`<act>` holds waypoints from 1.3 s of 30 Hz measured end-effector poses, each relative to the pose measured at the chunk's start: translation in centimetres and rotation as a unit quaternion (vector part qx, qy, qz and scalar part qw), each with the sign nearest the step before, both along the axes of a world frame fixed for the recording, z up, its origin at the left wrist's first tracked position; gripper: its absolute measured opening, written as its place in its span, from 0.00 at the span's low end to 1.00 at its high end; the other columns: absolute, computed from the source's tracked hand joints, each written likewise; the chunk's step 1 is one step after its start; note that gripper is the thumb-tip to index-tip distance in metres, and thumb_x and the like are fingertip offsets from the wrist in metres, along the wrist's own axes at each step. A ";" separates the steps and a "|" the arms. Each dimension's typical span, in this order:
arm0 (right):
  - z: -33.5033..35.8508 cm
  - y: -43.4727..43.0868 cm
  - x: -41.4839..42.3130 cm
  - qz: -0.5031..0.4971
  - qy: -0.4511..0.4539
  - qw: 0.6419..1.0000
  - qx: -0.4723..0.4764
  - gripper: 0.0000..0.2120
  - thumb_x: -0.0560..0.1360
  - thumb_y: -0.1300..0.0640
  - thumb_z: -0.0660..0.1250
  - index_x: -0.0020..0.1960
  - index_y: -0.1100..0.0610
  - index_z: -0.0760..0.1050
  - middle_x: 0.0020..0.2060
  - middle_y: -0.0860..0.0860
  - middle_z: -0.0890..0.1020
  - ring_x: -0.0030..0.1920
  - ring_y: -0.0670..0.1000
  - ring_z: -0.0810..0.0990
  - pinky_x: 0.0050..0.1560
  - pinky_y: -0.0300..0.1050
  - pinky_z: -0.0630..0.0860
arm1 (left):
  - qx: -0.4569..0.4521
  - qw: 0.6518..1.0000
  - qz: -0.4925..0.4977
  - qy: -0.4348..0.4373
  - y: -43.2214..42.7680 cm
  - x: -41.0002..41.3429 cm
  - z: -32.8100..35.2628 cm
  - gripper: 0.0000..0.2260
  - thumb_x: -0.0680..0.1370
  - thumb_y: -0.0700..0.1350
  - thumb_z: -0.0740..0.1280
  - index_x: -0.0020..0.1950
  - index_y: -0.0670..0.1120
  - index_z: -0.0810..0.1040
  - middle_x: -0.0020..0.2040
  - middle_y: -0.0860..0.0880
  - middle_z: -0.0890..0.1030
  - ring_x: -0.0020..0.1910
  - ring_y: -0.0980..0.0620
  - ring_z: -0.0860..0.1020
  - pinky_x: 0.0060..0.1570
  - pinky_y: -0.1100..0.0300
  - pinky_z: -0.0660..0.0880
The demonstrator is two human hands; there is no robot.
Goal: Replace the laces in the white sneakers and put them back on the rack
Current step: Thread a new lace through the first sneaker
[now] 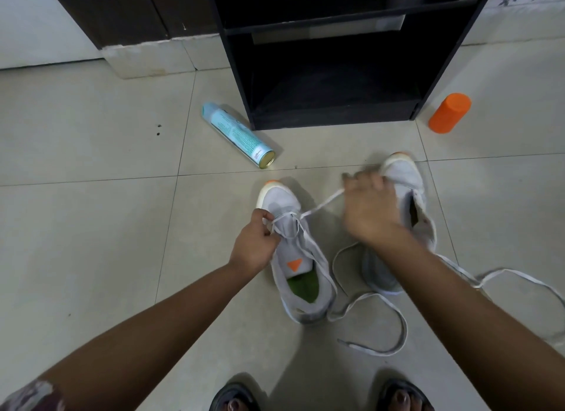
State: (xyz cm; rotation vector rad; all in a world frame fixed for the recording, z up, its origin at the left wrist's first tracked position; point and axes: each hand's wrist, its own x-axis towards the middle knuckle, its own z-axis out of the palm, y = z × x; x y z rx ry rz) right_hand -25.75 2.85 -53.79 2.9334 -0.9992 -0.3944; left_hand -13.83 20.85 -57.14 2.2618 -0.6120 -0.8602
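Note:
Two white sneakers with orange toe tips stand on the tiled floor. The left sneaker [295, 257] has a green insole and an orange triangle on its tongue. My left hand [255, 242] pinches its lace at the lower eyelets. A stretch of white lace [321, 207] runs taut from there to my right hand [371, 208], which grips its end. The right sneaker [406, 178] lies partly behind my right hand and forearm. Loose lace [376, 325] trails in loops on the floor between and to the right of the shoes.
A black shoe rack [333, 74] with an open lower shelf stands just beyond the shoes. A light blue spray can [237, 133] lies on the floor to its left. An orange cap [449, 112] stands at its right. My sandalled feet [321, 395] show at the bottom edge.

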 end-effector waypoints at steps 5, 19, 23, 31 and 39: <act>-2.8 3.6 2.2 0.163 -0.044 0.980 0.104 0.14 0.79 0.54 0.55 0.57 0.57 0.74 0.55 0.57 0.79 0.59 0.58 0.74 0.59 0.50 0.67 | -0.003 1.000 -0.011 -0.006 -0.2 0.0 0.0 0.11 0.75 0.40 0.63 0.55 0.49 0.66 0.31 0.48 0.72 0.29 0.49 0.72 0.35 0.55 0.69; -2.9 2.3 0.4 0.115 -0.078 0.985 0.102 0.16 0.81 0.49 0.53 0.62 0.53 0.72 0.59 0.54 0.76 0.62 0.57 0.72 0.60 0.49 0.64 | 0.003 0.999 -0.037 -0.006 -0.8 0.1 0.1 0.15 0.75 0.38 0.62 0.60 0.46 0.66 0.33 0.47 0.74 0.29 0.50 0.73 0.34 0.56 0.69; -2.6 2.1 0.2 0.102 -0.077 0.986 0.105 0.14 0.81 0.52 0.54 0.54 0.56 0.76 0.53 0.56 0.79 0.57 0.59 0.74 0.54 0.49 0.69 | 0.007 0.999 -0.043 -0.012 -1.0 0.0 0.2 0.15 0.76 0.39 0.62 0.62 0.46 0.66 0.32 0.48 0.73 0.30 0.52 0.72 0.32 0.58 0.68; -0.6 7.0 -5.9 -0.019 -0.040 0.976 0.213 0.25 0.78 0.36 0.50 0.35 0.52 0.72 0.38 0.53 0.81 0.44 0.56 0.78 0.41 0.45 0.68 | -0.085 0.952 -0.127 -0.266 0.0 -2.3 2.7 0.04 0.76 0.48 0.65 0.48 0.49 0.74 0.35 0.58 0.66 0.37 0.54 0.69 0.33 0.62 0.63; 0.3 7.4 -7.7 -0.145 -0.064 0.789 0.594 0.14 0.80 0.52 0.60 0.42 0.57 0.79 0.40 0.50 0.81 0.45 0.48 0.78 0.44 0.37 0.70 | -0.138 0.948 -0.250 -0.139 0.0 -5.4 3.7 0.13 0.80 0.43 0.60 0.63 0.51 0.76 0.51 0.58 0.81 0.40 0.70 0.72 0.43 0.69 0.70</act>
